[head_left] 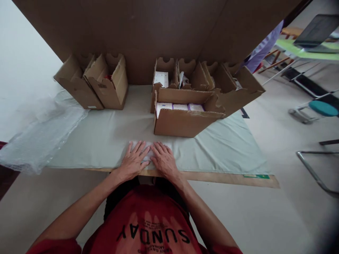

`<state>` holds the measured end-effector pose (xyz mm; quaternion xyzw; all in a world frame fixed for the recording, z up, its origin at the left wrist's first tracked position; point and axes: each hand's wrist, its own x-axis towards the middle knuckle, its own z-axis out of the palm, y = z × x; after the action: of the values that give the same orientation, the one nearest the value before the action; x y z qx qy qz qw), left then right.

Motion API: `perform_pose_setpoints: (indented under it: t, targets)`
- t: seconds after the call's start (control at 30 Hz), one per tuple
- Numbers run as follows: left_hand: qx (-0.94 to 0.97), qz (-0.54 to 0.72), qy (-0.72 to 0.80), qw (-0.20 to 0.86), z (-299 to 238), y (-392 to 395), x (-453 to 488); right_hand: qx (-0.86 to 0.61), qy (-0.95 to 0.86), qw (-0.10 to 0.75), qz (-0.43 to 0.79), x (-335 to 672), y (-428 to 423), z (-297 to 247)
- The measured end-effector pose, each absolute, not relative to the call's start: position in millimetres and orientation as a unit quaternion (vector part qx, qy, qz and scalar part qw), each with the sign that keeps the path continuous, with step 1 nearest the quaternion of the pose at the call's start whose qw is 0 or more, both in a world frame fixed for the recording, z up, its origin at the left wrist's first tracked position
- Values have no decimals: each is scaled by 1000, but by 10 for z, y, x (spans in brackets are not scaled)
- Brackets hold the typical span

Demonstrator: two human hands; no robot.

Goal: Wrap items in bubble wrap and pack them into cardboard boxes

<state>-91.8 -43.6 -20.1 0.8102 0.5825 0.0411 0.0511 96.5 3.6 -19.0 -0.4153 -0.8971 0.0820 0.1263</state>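
Note:
Both of my hands lie flat near the table's front edge, palms down on a small sheet of clear plastic, likely bubble wrap (148, 154). My left hand (134, 158) has its fingers spread over the sheet's left part. Beside it my right hand (164, 158) presses on the right part, fingers stretched forward. Much of the sheet is hidden under the hands. Just beyond them stands an open cardboard box (182, 121) holding white packs (180, 107) with purple edges.
Two cardboard bins (111, 88) stand at the back left, several more (193, 74) at the back right. A large cardboard panel (148, 31) rises behind. Bubble wrap (45, 132) hangs over the left edge of the cloth-covered table (103, 141). A teal stool (323, 108) is on the right.

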Motion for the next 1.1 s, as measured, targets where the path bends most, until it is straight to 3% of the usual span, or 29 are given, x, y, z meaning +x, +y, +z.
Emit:
perform_pose_setpoints:
  t: [0.3,0.53,0.8,0.93,1.1]
  targets:
    - [633,68,771,11,-2,-526,-1811,-648,-704,222,187,1998,83,-86]
    - [621,51,780,67,8,-252,-1253,-668,-707,79,219,1320,257,121]
    - [552,255,780,150,-96,-419,-1160,-633,-694,84,331,1332,201,47]
    - [560,233,787,110,-90,-522,-1202,-623,-728,53,281,1345,138,120]
    - [518,150,828,151,34,-504,-1168,-584,-788,2,195,1244,214,231]
